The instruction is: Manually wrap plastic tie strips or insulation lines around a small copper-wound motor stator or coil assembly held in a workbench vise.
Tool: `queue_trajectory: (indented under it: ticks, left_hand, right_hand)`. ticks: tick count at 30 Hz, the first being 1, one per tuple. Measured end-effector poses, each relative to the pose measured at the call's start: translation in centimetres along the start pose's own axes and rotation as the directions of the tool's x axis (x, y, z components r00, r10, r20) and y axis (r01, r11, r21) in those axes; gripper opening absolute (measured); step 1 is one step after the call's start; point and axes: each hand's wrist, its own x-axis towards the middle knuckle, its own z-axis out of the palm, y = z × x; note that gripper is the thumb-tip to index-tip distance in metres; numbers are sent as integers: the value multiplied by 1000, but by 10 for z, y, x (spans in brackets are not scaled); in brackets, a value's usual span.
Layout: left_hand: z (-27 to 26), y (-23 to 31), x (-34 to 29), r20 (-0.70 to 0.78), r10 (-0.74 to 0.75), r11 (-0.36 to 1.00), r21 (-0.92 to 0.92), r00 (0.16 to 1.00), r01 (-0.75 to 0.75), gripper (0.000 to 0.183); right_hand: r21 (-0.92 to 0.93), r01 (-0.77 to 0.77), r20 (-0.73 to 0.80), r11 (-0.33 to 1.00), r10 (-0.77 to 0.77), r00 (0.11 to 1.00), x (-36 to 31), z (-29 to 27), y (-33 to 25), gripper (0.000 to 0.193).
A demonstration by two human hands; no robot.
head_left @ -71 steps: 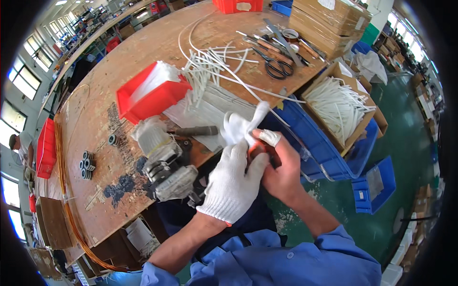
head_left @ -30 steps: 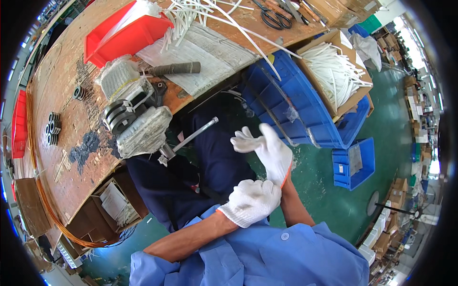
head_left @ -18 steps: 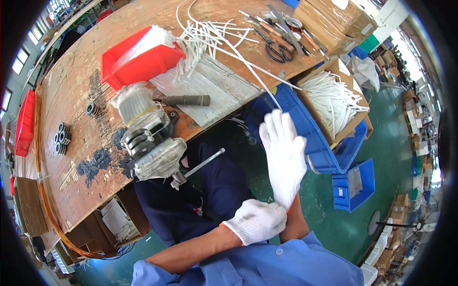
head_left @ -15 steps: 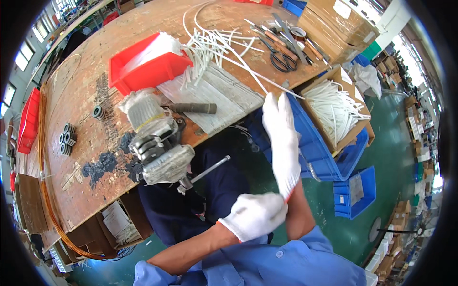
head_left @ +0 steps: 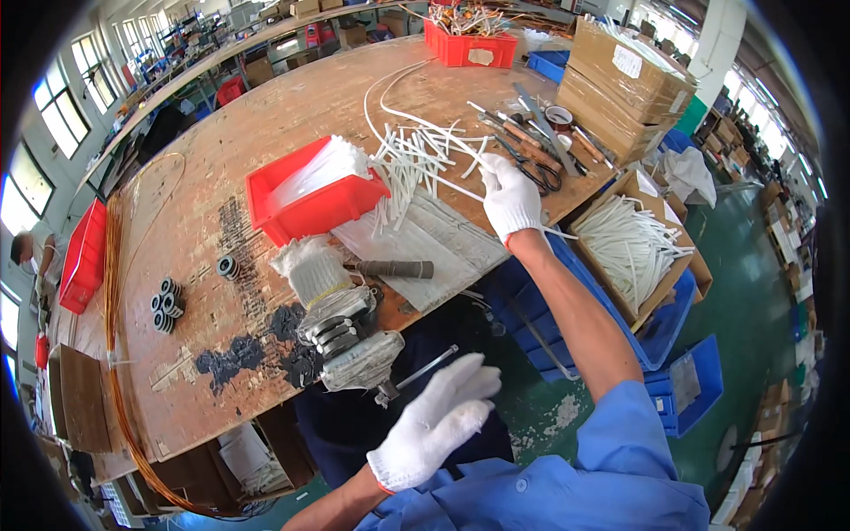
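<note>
My right hand (head_left: 512, 196), in a white knit glove, is curled at the table's right edge, its fingertips closed on a long white tube (head_left: 457, 188). Loose cut white tubes (head_left: 412, 164) lie in a heap to its left. Lower down, my gloved left hand (head_left: 438, 425) hangs in front of my body, fingers stretched out and nothing in it. Nearest to it is a bench vise (head_left: 341, 341), partly wrapped in clear plastic, with a metal handle bar (head_left: 428, 365) pointing toward the hand. A dark, wrapped cylindrical handle (head_left: 390, 268) lies behind the vise.
A red bin (head_left: 310, 208) holds white pieces. Scissors (head_left: 542, 174) and hand tools lie beyond my right hand. Cut tubes fill a cardboard box (head_left: 689, 252) over blue crates (head_left: 660, 350) at right. Dark rings (head_left: 166, 303) and an orange wire coil (head_left: 113, 292) are at left.
My left hand has let go of the right glove's cuff and opened, moving down and left. My right hand has reached forward to the tubes. The view has tilted up, showing more background.
</note>
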Motion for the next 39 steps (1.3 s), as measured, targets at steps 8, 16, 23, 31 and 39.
queue_trajectory:
  ticks: [8,16,23,31,39]
  left_hand:
    - [3,-33,61,168,-343,842,-381,924,382,69]
    - [86,-33,83,-17,27,682,-731,999,-31,35]
    - [92,-10,13,88,101,920,-387,991,-60,24]
    - [49,36,-54,-110,96,918,-375,989,-131,22]
    - [-207,82,-46,-463,819,383,881,338,279,49]
  right_hand:
    - [819,-125,-124,560,385,915,-14,-109,-138,33]
    - [504,-45,-451,863,307,838,-213,-221,-170,33]
    - [-413,-244,546,877,453,704,-311,-311,-198,36]
    - [220,-335,667,916,110,737,-346,-247,-217,30]
    - [546,-683,774,485,20,633,-304,-193,-254,47]
